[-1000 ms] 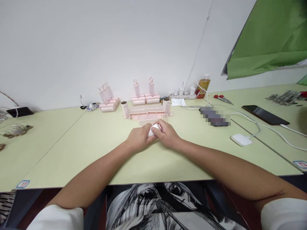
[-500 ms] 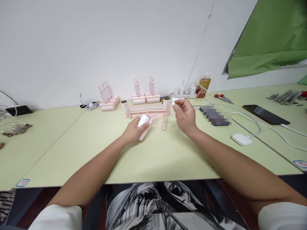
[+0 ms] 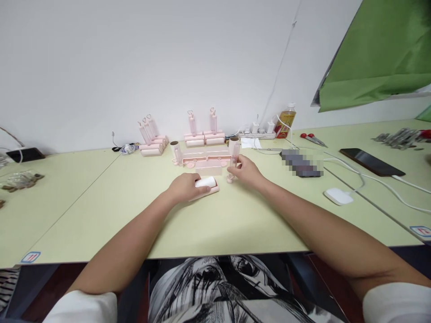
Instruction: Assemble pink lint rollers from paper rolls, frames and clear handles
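My left hand point(image 3: 184, 187) is closed around a pink lint roller point(image 3: 208, 184), whose white paper roll faces up; it lies low over the table. To its right, my right hand point(image 3: 248, 172) has its fingers around an upright clear pink handle point(image 3: 230, 179) with a ringed end at the bottom. A translucent pink cover point(image 3: 208, 168) lies just beyond the lint roller. Behind that are open pink cases point(image 3: 194, 159), flanked by an upright roll with a brown core point(image 3: 174, 150) and another such roll point(image 3: 234, 143).
Several pink lint rollers with upright handles point(image 3: 151, 149) stand along the wall. Toward the right are a power strip point(image 3: 257, 134), white paper point(image 3: 250, 143), a drink bottle point(image 3: 286, 122), red-handled pliers point(image 3: 314, 139), a phone point(image 3: 372, 162) and a white charger with cable point(image 3: 338, 196).
My left hand has turned the lint roller flatter and lowered it. My right hand has left the small white paper near the power strip and come down left to the upright handle.
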The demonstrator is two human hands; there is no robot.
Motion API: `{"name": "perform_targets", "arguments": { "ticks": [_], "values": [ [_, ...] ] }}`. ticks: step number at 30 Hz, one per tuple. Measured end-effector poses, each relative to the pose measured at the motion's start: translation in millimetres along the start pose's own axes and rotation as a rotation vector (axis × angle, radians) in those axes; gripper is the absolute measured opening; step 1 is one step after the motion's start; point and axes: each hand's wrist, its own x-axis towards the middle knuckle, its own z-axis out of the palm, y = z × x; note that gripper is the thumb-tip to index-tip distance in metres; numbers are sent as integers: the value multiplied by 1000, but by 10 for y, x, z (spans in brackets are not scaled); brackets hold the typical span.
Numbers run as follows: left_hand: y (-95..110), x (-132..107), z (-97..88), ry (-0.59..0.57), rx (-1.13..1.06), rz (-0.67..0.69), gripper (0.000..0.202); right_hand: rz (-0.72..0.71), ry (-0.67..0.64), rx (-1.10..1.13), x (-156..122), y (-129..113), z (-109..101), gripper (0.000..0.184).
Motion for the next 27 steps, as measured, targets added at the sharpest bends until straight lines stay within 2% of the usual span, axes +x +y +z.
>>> {"name": "perform_targets", "arguments": {
  "ticks": [5, 8, 11, 14, 17, 19, 21, 23, 27],
  "values": [
    [-50, 30, -3, 29, 36, -42, 44, -41, -37, -17, 5, 53, 33, 9],
    [-43, 30, -23, 83, 12, -55, 41, -85, 56, 23, 5, 47, 21, 14],
    [5, -1, -47, 265, -113, 39, 40, -298, 161, 55, -54, -34, -20, 18],
    [71, -54, -23, 395, -301, 210, 45, -580, 131, -35, -184, -168, -31, 17],
    [133, -104, 59, 375, -458, 379, 51, -769, -23, -118, -328, -282, 23, 24],
    [168, -128, 113, 350, -524, 437, 45, -842, -117, -125, -392, -316, 74, 25],
    [195, -141, 140, 345, -560, 431, 38, -861, -178, -99, -412, -315, 106, 27],
    [208, -141, 134, 374, -607, 384, 33, -814, -195, -50, -382, -285, 104, 31],
    [182, -101, 67, 463, -872, 243, 31, -567, -53, -44, -214, -173, 32, 36]
  ]
}}
